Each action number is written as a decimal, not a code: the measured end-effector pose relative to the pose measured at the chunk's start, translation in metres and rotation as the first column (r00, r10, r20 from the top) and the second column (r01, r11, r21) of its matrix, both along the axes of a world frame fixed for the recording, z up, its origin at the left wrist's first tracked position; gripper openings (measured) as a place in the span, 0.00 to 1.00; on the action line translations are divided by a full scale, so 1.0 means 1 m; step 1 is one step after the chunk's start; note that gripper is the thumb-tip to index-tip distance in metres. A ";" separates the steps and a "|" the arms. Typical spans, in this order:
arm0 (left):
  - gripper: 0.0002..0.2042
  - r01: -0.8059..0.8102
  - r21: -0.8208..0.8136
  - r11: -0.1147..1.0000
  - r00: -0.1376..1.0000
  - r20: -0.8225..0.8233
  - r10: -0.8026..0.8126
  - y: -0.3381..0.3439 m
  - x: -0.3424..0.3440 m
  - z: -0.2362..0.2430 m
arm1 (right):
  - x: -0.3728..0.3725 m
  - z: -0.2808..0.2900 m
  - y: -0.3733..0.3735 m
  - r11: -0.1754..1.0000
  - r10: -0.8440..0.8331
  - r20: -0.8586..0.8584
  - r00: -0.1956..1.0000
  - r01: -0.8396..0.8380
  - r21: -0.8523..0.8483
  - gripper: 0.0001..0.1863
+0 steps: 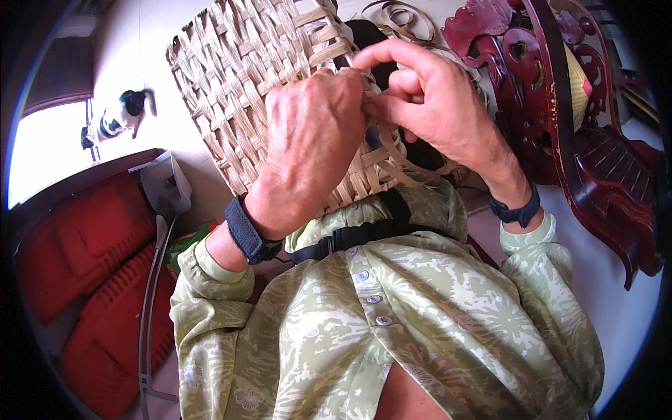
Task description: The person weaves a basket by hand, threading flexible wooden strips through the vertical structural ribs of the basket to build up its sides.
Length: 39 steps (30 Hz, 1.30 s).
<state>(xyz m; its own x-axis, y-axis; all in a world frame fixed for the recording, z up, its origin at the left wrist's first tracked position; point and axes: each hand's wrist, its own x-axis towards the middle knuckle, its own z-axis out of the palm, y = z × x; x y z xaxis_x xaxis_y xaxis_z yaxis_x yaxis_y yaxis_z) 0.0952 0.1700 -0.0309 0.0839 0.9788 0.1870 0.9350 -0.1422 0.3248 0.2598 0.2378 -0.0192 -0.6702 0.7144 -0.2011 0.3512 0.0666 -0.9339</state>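
Observation:
A half-woven basket [231, 91] of flat, pale tan strips rests in front of me, its woven side facing up and left. My left hand [315, 133] is closed over the basket's right edge, its fingertips hidden behind the knuckles. Beside it, my right hand [427, 98] has thumb and index finger curled toward the same edge in a pinch; what lies between the fingertips is too small to make out for sure. Loose strip ends [392, 157] curl out below the hands, near my lap.
Loose coiled strips [406, 17] lie on the floor beyond the basket. At the right stands a carved dark-red wooden chair [560, 126]. Red plastic pieces [84, 238] and a grey-white dustpan [166, 183] are on the left. A black-and-white dog [120, 115] is on the far-left floor.

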 end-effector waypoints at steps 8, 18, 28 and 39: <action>0.09 -0.018 -0.029 0.999 0.997 0.068 0.020 -0.002 -0.006 0.003 | -0.002 -0.010 0.038 0.704 0.292 0.236 0.927 -0.375 0.603 0.19; 0.14 0.364 -0.610 0.704 0.827 0.559 0.056 0.013 -0.035 0.050 | 0.001 -0.003 0.034 0.772 0.480 -0.001 0.877 -0.422 0.476 0.21; 0.15 0.271 -0.520 0.810 0.796 0.594 0.115 -0.021 -0.022 0.058 | 0.020 0.001 0.001 0.845 0.289 -0.013 0.957 -0.249 0.473 0.04; 0.07 0.013 -0.353 0.935 0.575 0.768 0.282 -0.032 0.004 0.029 | 0.030 -0.005 0.000 0.770 0.175 0.018 0.984 -0.148 0.620 0.08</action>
